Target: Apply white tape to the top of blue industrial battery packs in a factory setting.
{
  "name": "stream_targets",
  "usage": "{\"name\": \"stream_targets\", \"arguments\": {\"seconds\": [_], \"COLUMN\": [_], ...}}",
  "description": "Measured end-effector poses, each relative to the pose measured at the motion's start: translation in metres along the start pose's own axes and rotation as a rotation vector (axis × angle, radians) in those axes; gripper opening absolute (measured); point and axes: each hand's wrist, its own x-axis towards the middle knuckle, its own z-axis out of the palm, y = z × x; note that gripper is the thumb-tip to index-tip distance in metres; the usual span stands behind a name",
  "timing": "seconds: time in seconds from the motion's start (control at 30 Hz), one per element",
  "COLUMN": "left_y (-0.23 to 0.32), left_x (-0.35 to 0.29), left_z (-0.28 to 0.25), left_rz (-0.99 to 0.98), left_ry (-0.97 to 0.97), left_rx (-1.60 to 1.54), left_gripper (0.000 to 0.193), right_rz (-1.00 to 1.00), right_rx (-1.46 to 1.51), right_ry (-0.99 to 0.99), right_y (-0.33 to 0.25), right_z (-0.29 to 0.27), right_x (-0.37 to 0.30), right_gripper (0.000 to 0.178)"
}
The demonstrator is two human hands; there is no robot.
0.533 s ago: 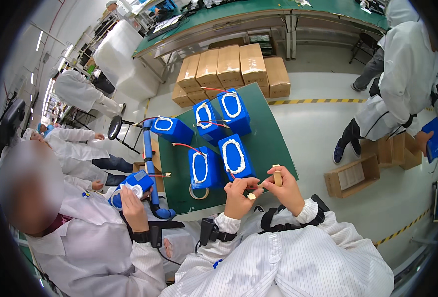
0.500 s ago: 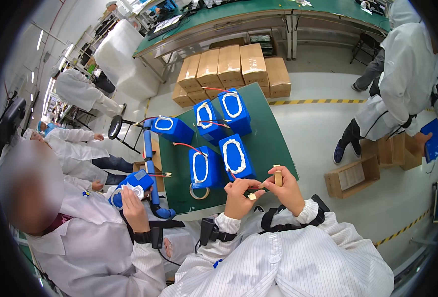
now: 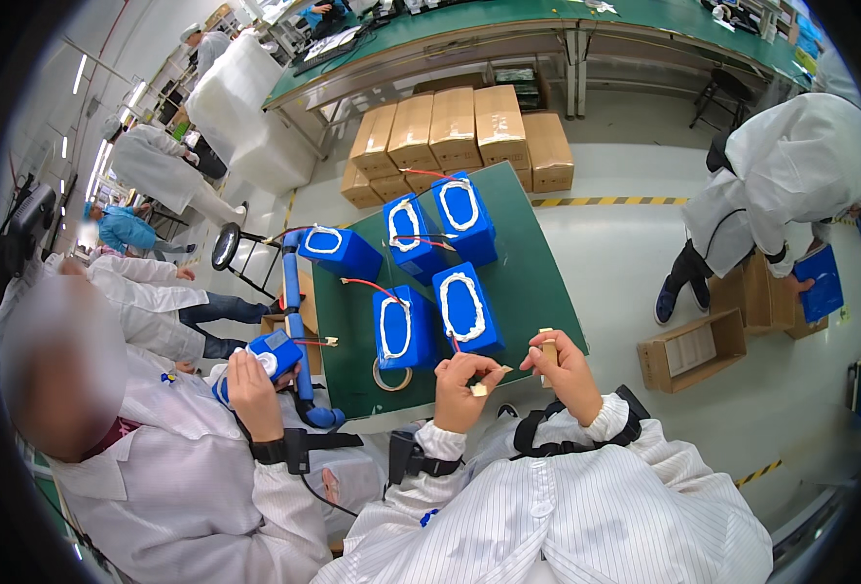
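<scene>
Our hands have parted, seemingly freeing both; our left hand [image 3: 457, 396] tightly pinches a pale connector [image 3: 479, 389], blue battery pack [image 3: 466, 310] just beyond; our right hand [image 3: 571, 377] curls round a tan roll [image 3: 548, 352] (probably tape).

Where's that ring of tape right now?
In the head view, the ring of tape lies near the front edge of the green table, below the front-left blue block, left of the left hand.

Item: my left hand [image 3: 461, 393], thumb and forefinger pinched, at the bench's [image 3: 532, 282] near edge. Item: my right hand [image 3: 570, 378], fingers curled, same edge, apart.
</scene>
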Motion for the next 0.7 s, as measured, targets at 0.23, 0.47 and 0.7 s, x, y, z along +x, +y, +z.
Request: {"name": "stream_targets", "arguments": {"seconds": [0.23,0.47,0.7], "left_y": [-0.026,-0.089,-0.058], "left_x": [-0.013,-0.031,0.023], "left_z": [-0.027,0.056,0.099], "left_rz": [0.195,-0.261,-0.253], "left_ry": [-0.070,0.299,0.752], "left_rx": [0.050,-0.070,-0.036], "left_gripper": [0.083,0.126,0.111], "right_rz": [0.114,0.104,0.138], "right_rx": [-0.103,-0.105,-0.192], "right_ry": [0.010,0.053,0.076], "right_y": [0.009,0.014,0.018], "right_z": [-0.016,-0.025,-0.037], "right_x": [-0.003,-0.005,-0.016], "right_gripper": [0.022,0.031,0.040]}}
